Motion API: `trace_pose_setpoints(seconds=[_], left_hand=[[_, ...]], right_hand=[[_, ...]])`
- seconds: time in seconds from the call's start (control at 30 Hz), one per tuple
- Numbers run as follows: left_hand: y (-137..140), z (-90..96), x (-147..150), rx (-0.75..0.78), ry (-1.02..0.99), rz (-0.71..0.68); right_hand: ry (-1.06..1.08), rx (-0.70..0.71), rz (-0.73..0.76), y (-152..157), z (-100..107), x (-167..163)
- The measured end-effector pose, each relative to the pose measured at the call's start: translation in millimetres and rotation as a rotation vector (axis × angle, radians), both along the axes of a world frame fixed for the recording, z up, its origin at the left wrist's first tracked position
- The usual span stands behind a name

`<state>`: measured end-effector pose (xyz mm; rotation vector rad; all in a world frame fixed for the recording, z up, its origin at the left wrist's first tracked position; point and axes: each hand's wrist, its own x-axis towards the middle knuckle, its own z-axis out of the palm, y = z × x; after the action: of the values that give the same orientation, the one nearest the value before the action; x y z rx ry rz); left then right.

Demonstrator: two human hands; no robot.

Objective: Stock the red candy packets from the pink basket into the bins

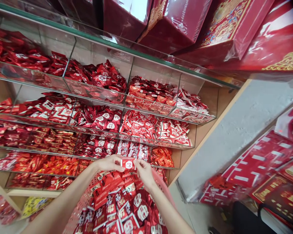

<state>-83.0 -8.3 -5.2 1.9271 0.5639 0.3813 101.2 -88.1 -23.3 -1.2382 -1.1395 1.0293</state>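
Between both my hands is a small red wrapped candy (pixel 128 164) with a white emblem, stretched out flat above a basket. My left hand (pixel 111 163) pinches its left end, and my right hand (pixel 143 171) pinches its right end. Below them a pink plastic basket (pixel 76 208) is heaped with red and dark red packets (pixel 122 203), several bearing white round labels. My forearms reach across the basket from both lower sides and cover part of its rim.
Shelves with clear dividers (pixel 127 97) stand in front, their compartments holding red and orange wrapped packets (pixel 162 157). Large dark red boxes (pixel 175 22) rest on the glass top. Red packages (pixel 261 156) lean at the right, beside a grey wall (pixel 244 120). A yellow packet (pixel 34 206) lies low left.
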Motion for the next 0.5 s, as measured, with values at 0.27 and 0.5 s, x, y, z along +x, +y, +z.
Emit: trace_pose_setpoints(seconds=[0.27,0.5], left_hand=[[-3.9,0.5,-4.5,0.033,0.106,0.149],[0.6,-3.8,-4.3,0.08,0.073,0.136]], right_hand=[[-0.043,0.085,-0.026,2.1,-6.0,2.8],[-0.096,0.101,-0.067,-4.4,-2.6,0.9]])
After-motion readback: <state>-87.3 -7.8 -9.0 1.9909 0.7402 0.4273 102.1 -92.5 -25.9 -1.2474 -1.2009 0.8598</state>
